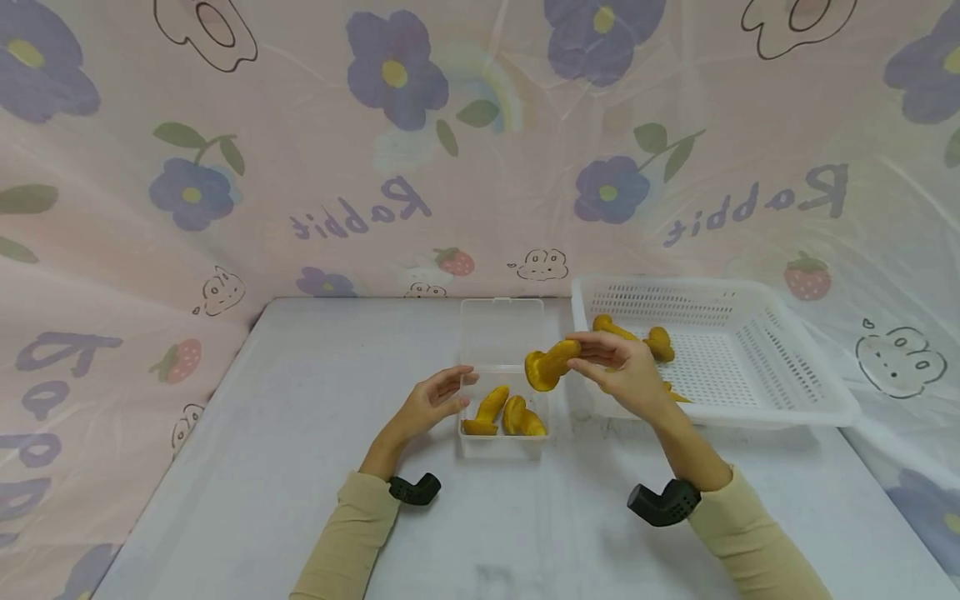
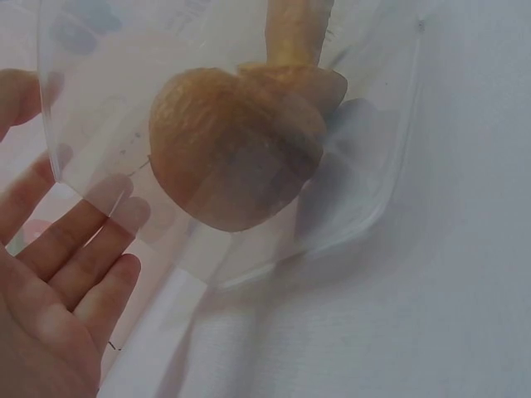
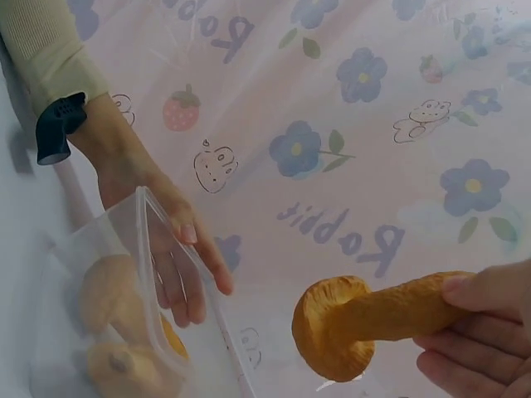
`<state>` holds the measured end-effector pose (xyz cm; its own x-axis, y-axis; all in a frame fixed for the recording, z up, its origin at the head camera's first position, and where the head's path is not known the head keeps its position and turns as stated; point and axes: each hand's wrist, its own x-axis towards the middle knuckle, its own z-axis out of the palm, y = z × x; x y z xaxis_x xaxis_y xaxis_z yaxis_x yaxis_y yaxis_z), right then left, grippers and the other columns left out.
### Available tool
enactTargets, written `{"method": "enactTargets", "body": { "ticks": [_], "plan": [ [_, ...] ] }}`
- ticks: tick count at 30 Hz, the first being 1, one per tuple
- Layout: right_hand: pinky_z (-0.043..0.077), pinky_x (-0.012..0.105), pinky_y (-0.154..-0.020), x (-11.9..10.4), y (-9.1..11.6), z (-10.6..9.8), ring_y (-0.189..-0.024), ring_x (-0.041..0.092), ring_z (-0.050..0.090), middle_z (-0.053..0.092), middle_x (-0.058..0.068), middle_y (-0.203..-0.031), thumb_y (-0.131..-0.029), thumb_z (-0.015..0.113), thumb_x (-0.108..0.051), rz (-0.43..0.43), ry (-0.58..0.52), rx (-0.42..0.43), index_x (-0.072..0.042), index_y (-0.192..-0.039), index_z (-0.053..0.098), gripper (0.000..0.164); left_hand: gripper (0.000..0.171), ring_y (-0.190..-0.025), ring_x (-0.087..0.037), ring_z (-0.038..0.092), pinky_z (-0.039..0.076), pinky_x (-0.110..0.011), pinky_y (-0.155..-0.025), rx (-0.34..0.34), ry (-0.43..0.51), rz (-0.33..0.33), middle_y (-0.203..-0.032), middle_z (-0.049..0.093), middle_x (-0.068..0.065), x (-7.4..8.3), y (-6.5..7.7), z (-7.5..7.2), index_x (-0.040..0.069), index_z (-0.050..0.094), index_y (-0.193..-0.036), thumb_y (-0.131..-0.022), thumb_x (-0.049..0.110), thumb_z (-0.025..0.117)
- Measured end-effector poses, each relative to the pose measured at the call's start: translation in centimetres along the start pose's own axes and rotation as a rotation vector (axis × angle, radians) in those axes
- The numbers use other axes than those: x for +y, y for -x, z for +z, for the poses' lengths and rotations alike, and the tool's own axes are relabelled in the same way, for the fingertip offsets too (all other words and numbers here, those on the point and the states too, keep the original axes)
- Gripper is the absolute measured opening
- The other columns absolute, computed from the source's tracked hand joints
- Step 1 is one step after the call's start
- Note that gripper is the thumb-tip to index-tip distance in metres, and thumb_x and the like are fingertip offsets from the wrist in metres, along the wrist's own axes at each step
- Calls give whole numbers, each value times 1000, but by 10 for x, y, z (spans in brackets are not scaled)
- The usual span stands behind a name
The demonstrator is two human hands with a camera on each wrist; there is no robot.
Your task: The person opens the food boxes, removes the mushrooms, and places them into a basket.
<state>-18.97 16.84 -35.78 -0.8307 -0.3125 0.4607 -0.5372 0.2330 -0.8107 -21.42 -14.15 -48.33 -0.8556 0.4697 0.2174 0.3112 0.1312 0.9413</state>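
Observation:
A yellow-brown mushroom (image 1: pixel 550 367) is pinched by its stem between the thumb and fingers of my right hand (image 1: pixel 630 379), its cap pointing left, above the right side of a clear plastic box (image 1: pixel 501 448). Inside the box lie two more mushrooms, one with its stem raised (image 1: pixel 491 406) and one on the right (image 1: pixel 523 417). My left hand (image 1: pixel 426 407) is at the box's left side, fingers relaxed and spread along the wall. In the left wrist view, a mushroom cap (image 2: pixel 232 149) shows through the clear plastic.
The box's clear lid (image 1: pixel 501 332) is hinged back behind it. A white perforated basket (image 1: pixel 780 412) stands at the right with several mushrooms, one near its middle (image 1: pixel 660 343). Patterned sheeting (image 1: pixel 495 192) hangs behind the white table (image 1: pixel 315 375).

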Motion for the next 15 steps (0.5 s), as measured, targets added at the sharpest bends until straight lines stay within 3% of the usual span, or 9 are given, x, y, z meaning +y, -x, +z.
{"method": "enactTargets", "body": {
  "ticks": [10, 15],
  "plan": [
    [56, 8, -76, 12, 5, -30, -88, -10, 67, 68, -26, -99, -83, 65, 12, 26, -3, 69, 21, -111, 58, 30, 51, -134, -41, 47, 32, -51, -117, -3, -2, 26, -138, 53, -26, 0, 0, -1, -1, 42, -141, -94, 9, 60],
    [56, 8, -76, 15, 10, -44, -89, -8, 68, 70, -22, -99, -85, 65, 9, 59, -63, 97, 18, -112, 59, 29, 51, -135, -40, 45, 32, -49, -117, -6, -1, 22, -139, 53, -26, -1, 0, 0, -1, 43, -141, -94, 11, 60]
  ]
}}
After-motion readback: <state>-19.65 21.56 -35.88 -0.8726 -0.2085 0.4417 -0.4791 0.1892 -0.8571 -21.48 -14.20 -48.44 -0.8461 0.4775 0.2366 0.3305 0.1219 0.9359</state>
